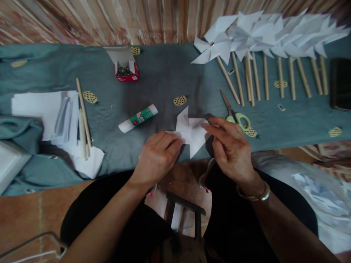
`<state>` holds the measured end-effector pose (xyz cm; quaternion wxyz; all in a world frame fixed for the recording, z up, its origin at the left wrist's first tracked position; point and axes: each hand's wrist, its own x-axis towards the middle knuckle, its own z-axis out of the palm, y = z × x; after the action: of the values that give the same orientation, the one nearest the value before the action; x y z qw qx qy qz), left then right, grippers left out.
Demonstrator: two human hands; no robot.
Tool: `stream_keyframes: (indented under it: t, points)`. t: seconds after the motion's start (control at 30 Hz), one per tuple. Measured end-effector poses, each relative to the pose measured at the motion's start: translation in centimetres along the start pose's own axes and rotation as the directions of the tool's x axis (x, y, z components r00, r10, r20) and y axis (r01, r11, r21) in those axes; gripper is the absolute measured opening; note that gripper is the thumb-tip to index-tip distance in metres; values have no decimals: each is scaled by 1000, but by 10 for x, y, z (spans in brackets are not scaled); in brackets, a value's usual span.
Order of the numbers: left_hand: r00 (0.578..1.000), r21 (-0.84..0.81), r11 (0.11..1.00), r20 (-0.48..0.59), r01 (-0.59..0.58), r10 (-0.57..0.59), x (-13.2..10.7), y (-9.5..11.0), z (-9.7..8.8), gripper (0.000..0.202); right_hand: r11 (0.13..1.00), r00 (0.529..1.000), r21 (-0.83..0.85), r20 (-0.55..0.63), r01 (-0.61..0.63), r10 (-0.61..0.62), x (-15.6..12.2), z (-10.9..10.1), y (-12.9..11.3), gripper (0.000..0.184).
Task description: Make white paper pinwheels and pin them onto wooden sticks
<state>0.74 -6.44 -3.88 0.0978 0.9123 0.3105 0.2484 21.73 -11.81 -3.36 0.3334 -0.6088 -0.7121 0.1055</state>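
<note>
A white paper pinwheel [190, 131] without a stick lies at the front edge of the cloth, between my two hands. My left hand [161, 151] has its fingers closed on the left blade. On the other side, my right hand [230, 146] pinches the right blade between thumb and fingers; a bracelet circles that wrist. A glue stick [138, 118] with a green label lies just beyond my left hand. Scissors [237, 118] with green handles rest beyond my right hand, blades pointing away.
Several finished paper pinwheels [215, 44] on wooden sticks line the back right. An open red box [126, 73] of small metal pieces stands at the back. Paper sheets [35, 106] and loose wooden sticks [83, 117] lie at left. A dark object [340, 84] sits far right.
</note>
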Motion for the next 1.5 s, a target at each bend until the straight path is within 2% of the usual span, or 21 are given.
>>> stream_keyframes:
  t: [0.13,0.3,0.47,0.6,0.7,0.83,0.93,1.07,1.23,1.37,1.5]
  points:
    - [999,40,998,2,54,-54,2,-11,-7,17,1000,1000,3,16,-10,10,1,-4,4,37]
    - [998,-3,1000,-66,-3,3,4,4,-1,19,1000,1000,0,10,-8,8,-1,-1,3,33]
    - [999,19,999,3,-50,50,9,18,11,13,1000,1000,-17,26,-11,12,-1,1,4,35]
    - [999,61,997,21,-51,49,11,17,14,10,1000,999,-24,38,2,-1,-1,0,4,34]
    - [997,45,997,30,-67,65,7,16,11,11,998,998,39,45,-39,37,0,-5,3,36]
    - [996,-5,998,46,-70,70,0,13,5,11,978,982,174,169,-113,84,1,-15,0,43]
    - [995,-34,996,51,-82,84,-4,12,0,12,974,963,187,258,-125,74,2,-19,-2,45]
    - [996,-42,996,43,-79,81,-3,10,-6,10,972,947,189,312,-139,74,3,-20,-2,30]
    - [994,-55,995,71,-79,83,-4,10,-10,9,962,943,218,320,-164,88,5,-20,1,7]
    - [994,-78,995,82,-64,71,-5,11,-8,10,962,952,222,293,-157,88,6,-17,4,6]
    - [996,-99,993,48,-67,72,-7,15,-2,19,987,968,149,250,-59,20,8,-10,2,10]
